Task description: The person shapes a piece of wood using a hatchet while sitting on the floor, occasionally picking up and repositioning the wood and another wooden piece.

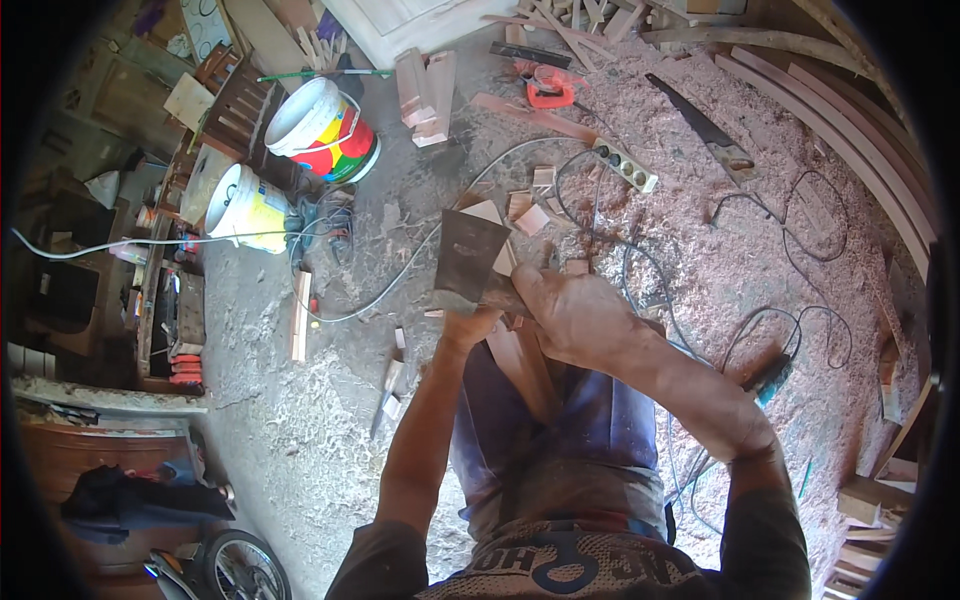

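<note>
A dark, flat, four-sided plate (468,252) stands up in front of me, a faint mark near its middle. My right hand (575,305) is closed at the plate's lower right edge, thumb on top. Just under the plate is my left hand (470,326); its fingers are hidden behind it. Pale wood (487,211) shows past the plate's upper edge, and I cannot tell whether it is held or lies beyond. Between my thighs a wooden board (524,372) slants down from the hands.
Paint buckets (330,135) stand at the upper left. Cables (630,265) and a power strip (625,165) lie on the shavings. A handsaw (700,125), a red-handled tool (549,92), a chisel-like tool (386,400) and a power tool (768,375) rest around me. Long boards (830,140) curve along the right.
</note>
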Tool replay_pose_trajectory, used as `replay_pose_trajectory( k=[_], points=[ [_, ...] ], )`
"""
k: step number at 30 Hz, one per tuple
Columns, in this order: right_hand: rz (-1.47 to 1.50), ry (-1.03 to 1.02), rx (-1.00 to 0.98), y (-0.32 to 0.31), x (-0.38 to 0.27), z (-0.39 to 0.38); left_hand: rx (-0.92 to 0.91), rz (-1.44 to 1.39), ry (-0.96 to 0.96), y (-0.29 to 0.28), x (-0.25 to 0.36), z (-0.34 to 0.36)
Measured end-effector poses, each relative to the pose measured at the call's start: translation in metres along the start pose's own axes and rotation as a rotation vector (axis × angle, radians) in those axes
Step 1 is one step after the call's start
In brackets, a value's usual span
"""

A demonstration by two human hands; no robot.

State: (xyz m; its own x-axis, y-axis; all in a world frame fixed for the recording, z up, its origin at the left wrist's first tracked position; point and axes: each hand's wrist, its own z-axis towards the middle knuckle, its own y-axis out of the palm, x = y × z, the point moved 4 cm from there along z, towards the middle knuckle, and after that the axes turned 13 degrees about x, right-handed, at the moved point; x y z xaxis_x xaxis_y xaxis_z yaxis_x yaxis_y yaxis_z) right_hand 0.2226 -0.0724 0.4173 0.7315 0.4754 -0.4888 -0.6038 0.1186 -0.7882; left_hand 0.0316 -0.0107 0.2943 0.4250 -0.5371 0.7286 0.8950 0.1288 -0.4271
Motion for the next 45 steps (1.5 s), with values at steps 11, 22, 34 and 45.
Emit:
replay_pose_trajectory(
  k=[11, 22, 34, 45],
  points=[
    [-0.171, -0.060, -0.090, 0.013, -0.005, -0.015, 0.005, -0.407, -0.178, 0.019, -0.035, -0.024],
    [-0.043, -0.117, -0.054, 0.043, -0.004, -0.027, 0.045, -0.261, -0.212, 0.018, -0.050, -0.058],
    [0.130, 0.148, -0.288, 0.058, 0.025, -0.020, 0.963, -0.373, -0.608, 0.006, -0.069, -0.076],
    [0.255, 0.202, -0.055, 0.052, 0.078, -0.020, 0.299, -1.159, -0.631, 0.080, 0.074, 0.026]
  ],
)
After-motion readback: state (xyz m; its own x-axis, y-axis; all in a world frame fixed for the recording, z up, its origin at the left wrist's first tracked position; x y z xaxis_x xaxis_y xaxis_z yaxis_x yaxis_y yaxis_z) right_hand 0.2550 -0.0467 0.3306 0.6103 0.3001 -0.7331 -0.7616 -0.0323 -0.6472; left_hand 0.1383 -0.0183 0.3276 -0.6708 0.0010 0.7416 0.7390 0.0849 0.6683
